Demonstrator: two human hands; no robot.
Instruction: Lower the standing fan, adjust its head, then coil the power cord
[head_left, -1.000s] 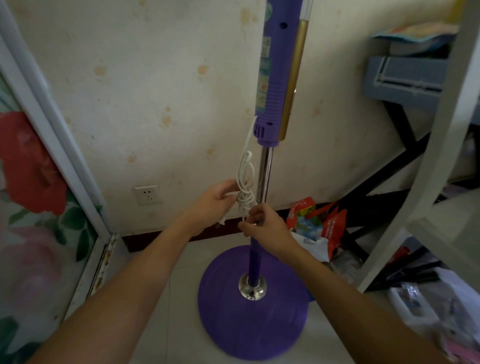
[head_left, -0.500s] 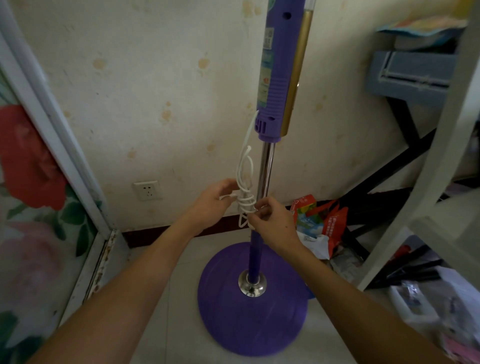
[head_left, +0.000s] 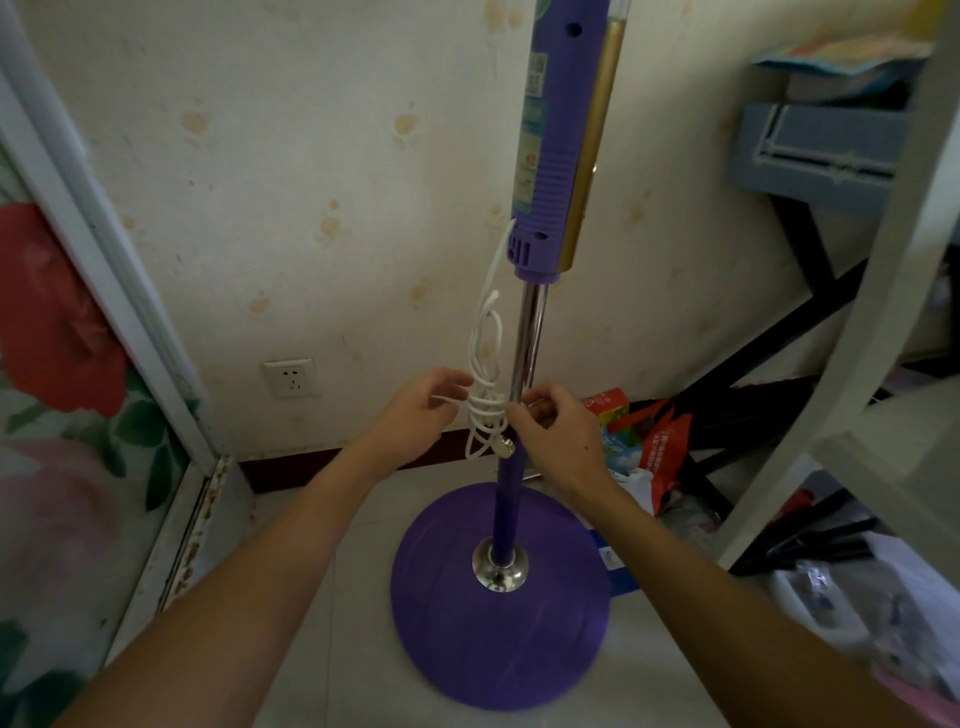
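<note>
A purple standing fan rises in the middle: round base (head_left: 498, 618) on the floor, chrome pole (head_left: 529, 343), purple upper column (head_left: 556, 135); its head is out of view. The white power cord (head_left: 485, 384) hangs from the column's bottom, bundled in loops and wrapped around its middle, left of the pole. My left hand (head_left: 423, 410) pinches a strand at the bundle's left side. My right hand (head_left: 556, 431) holds the bundle's right side against the pole. The white plug (head_left: 503, 448) dangles just below my right thumb.
A wall socket (head_left: 291, 378) sits low on the wall at left. A flowered sliding door (head_left: 62, 395) fills the left edge. Red bags and packets (head_left: 660, 441) lie right of the fan, beside a white shelf frame (head_left: 872, 291) and dark table legs.
The plug has come out from under my left hand and now hangs below the bundle by my right thumb. My right hand rose slightly; both hands stay on the wrapped cord.
</note>
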